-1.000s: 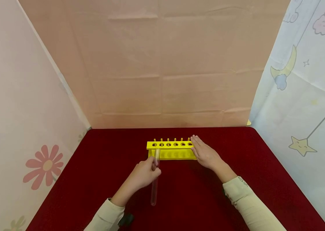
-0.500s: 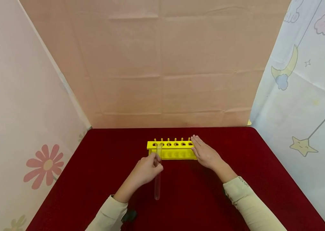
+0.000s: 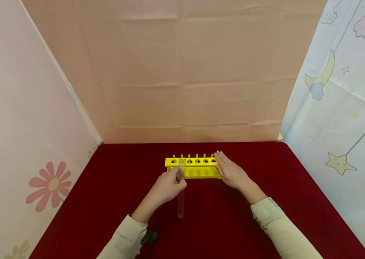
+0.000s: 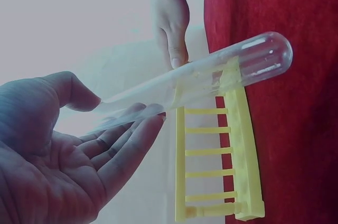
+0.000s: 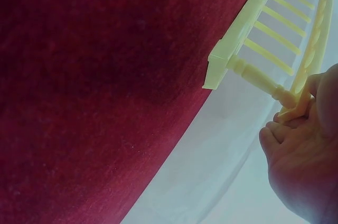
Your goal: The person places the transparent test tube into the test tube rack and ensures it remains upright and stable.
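My left hand (image 3: 170,185) pinches a clear glass test tube (image 3: 180,207) between thumb and fingers. In the left wrist view the test tube (image 4: 253,63) slants across, its rounded closed end pointing away from the palm. Its upper part overlaps the front of a yellow test tube rack (image 3: 202,174) in the head view; the gap between them is hard to judge. The rack has a row of holes on top and a row of pegs behind. With thumb and fingers at its right end, my right hand (image 3: 231,172) grips the rack's top bar (image 5: 302,97).
The rack stands on a dark red cloth-covered table (image 3: 121,169). Behind it rises a tan backdrop (image 3: 182,72), with patterned sheets on the left (image 3: 14,118) and right (image 3: 347,118). A small dark object (image 3: 150,237) shows by the left cuff.
My left hand has moved slightly rightward and away from me with the test tube, raising its open end over the rack's front. My right hand has stayed at the rack's right end.
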Available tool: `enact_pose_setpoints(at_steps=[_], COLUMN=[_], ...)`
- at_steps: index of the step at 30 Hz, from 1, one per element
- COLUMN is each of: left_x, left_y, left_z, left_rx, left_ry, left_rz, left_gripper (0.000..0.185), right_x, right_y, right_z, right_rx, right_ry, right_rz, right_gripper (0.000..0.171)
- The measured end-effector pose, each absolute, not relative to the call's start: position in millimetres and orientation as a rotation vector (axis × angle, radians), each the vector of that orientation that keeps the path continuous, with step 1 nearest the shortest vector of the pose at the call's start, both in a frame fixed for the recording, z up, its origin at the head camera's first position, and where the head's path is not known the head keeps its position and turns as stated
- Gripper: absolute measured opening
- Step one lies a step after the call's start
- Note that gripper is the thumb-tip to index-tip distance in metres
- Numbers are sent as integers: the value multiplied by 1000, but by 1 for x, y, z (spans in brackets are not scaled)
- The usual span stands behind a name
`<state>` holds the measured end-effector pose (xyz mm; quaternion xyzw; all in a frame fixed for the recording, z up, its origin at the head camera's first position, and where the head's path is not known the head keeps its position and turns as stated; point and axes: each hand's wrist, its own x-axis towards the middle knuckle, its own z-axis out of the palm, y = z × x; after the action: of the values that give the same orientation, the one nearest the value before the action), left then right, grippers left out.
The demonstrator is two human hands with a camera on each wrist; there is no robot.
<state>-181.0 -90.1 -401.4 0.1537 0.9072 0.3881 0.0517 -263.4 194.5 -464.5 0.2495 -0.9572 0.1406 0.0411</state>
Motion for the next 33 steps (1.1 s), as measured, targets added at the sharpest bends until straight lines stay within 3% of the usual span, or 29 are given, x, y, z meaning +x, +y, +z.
enact_pose_setpoints(at_steps=[33], left_x=[-200], left_y=[-63], left_z=[-380], left_rx=[508], left_ry=[2785], left_rz=[1194], left_gripper=[20], right_x=[-263], right_y=[196], right_z=[-465], right_rx=[773], right_ry=[-2927], right_rz=[411], right_gripper=[56])
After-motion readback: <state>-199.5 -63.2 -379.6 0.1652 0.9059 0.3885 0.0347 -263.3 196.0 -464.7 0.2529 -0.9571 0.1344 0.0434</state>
